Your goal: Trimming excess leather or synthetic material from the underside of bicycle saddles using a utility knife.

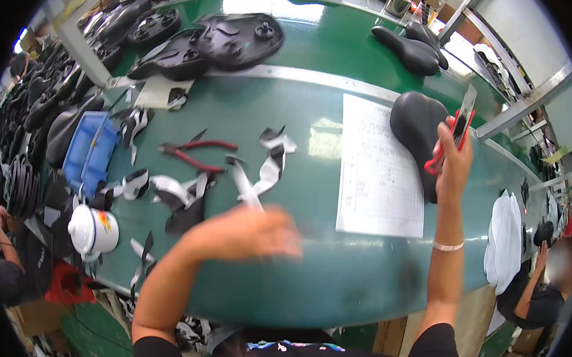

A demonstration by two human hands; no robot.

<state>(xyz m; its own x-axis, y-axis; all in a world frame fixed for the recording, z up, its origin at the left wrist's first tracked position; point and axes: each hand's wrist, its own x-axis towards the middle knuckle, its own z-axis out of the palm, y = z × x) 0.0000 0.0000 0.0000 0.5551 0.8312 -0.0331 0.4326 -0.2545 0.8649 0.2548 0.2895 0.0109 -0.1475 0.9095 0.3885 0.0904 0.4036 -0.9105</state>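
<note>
Head view: my right hand (455, 161) was up at the right of the table (325, 284), fingers wrapped round the handle of a red cutter knife (459, 134), blade pointing up and away to the far side. Black saddle (416, 119) lay just left of that hand, partly over the far right edge of a printed sheet (379, 173). My left hand (253, 233) was near the middle, motion-blurred, fingers curled in; a black-and-white strip (242, 180) ran up to it, couldn't tell if gripped or just behind.

Red-handled pliers (206, 144) lay open farther off, left of center. Black and white scraps (175, 188) were scattered around the left half. Far left, blue bin (90, 151); nearer, a lidded white mug (94, 229). Upturned saddle parts (241, 42) sat beyond the table's far rail, two more saddles (404, 52) far right. White pads (503, 240) at the right edge.
</note>
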